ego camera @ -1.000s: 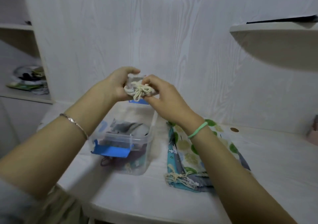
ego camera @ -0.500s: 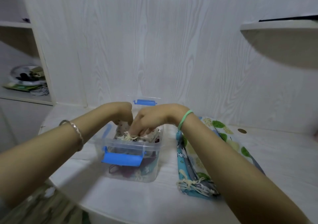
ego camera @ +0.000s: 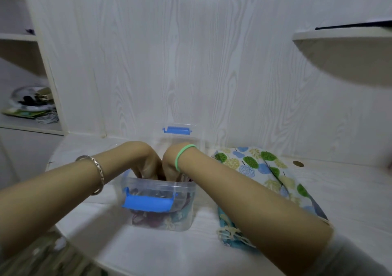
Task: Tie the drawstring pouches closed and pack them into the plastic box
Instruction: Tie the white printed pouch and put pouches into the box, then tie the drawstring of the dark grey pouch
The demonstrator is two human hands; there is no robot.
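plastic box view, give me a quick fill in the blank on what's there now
1. The left hand and the right hand both reach down into the plastic box, whose front latch is coloured ____.
2. The band on the right wrist is ____.
3. The flat pouches lie on the desk to the ____ of the box.
4. The metal bracelet sits on the ____ wrist.

Missing words: blue; green; right; left

White wood-grain desk, curved wall shelf at right, clutter on left shelf
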